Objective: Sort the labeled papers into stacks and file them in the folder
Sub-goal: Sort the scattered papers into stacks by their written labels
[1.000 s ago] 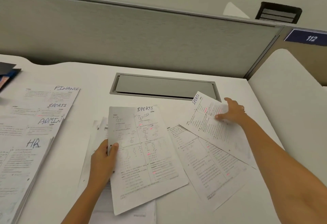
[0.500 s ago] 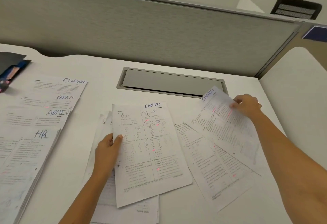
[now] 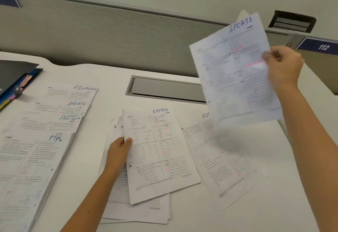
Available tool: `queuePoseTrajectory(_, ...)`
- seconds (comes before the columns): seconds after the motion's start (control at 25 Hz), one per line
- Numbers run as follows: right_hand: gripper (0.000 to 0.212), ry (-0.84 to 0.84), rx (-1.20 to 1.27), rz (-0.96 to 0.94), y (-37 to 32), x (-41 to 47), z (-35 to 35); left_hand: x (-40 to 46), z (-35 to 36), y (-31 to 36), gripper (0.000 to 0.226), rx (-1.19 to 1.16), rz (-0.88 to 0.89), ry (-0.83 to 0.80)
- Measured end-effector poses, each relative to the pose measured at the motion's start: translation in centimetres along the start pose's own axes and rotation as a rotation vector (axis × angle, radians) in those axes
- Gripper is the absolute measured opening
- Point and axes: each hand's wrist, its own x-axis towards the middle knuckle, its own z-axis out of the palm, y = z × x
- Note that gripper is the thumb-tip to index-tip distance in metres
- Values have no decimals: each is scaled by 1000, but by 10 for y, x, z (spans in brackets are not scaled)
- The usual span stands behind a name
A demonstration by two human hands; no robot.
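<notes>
Two hands, each gripping one SPORTS sheet (image 3: 236,70).

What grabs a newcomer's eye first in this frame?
The white printed sheet labelled SPORTS, held up in the air at upper right, pinched at its right edge by the right hand. Next, the second white SPORTS sheet at the centre of the white desk, its left edge gripped by the left hand. At left lies a fanned row of white paper stacks labelled FINANCE, SPORTS, ADMIN and HR.
</notes>
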Motion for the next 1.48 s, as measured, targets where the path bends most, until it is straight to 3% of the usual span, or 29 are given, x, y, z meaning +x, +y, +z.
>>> queuePoseTrajectory(0.16,4,-256,54,72,-8,-55,45,0,-1,1,36,-12,-14,-23)
queuePoseTrajectory(0.36,6,-577,54,223,-8,-170,115,-8,1,11,57,-131,-67,-38)
queuePoseTrajectory(0.44,9,-645,63,302,-9,-204,133,-8,-1,14,53,-194,-92,-58)
queuePoseTrajectory(0.6,16,-612,72,409,-7,-235,149,-6,-4,5,14,-68,35,-90)
queuePoseTrajectory(0.72,24,-592,85,420,-5,-237,143,-10,-2,5,24,-17,100,-65)
queuePoseTrajectory(0.84,47,-537,180,484,-5,-228,119,-21,0,26,20,-108,142,-129)
queuePoseTrajectory(1.0,63,-658,608,680,-28,-214,66,-42,-3,73,18,-286,219,-282)
queuePoseTrajectory(1.08,54,-699,680,634,-45,-213,45,-51,-8,93,28,-279,261,-396)
queuePoseTrajectory(1.16,50,-617,698,538,-64,-216,31,-59,-15,108,39,-162,300,-498)
queuePoseTrajectory(1.28,29,-465,805,415,-90,-227,23,-66,-24,113,28,-51,408,-478)
queuePoseTrajectory(1.36,32,-454,816,357,-98,-241,26,-67,-30,104,16,-63,442,-421)
queuePoseTrajectory(1.48,50,-494,765,418,-100,-264,39,-68,-36,85,31,-100,403,-439)
